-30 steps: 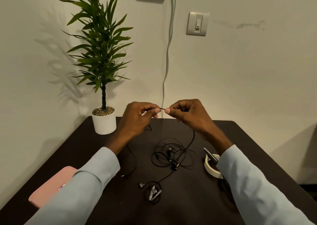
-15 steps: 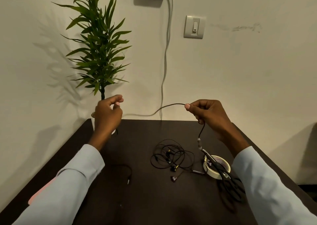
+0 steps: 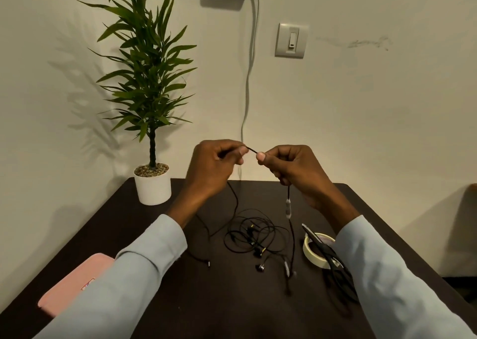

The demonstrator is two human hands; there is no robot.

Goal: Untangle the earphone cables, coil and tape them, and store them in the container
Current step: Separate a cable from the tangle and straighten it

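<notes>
A black earphone cable (image 3: 288,194) is held up above the dark table (image 3: 232,300). My left hand (image 3: 214,165) and my right hand (image 3: 294,168) each pinch it, thumbs almost touching, with a short stretch between them. The cable hangs from my right hand, carries a small grey inline remote (image 3: 288,209) and runs down to the table. Another strand drops from my left hand. A tangle of black earphone cables (image 3: 254,238) lies mid-table. A pink container (image 3: 69,284) sits at the near left. A roll of tape (image 3: 316,251) lies on the right with black scissors (image 3: 327,253) across it.
A potted green plant (image 3: 152,178) in a white pot stands at the table's far left corner. Behind the table is a wall with a light switch (image 3: 291,40) and a hanging white cord (image 3: 249,80). A loose earbud (image 3: 260,267) lies near the tangle.
My hands were close together, then spread wide apart along the cable. Now they are together again, pinching a short stretch. The cable's remote now hangs below my right hand.
</notes>
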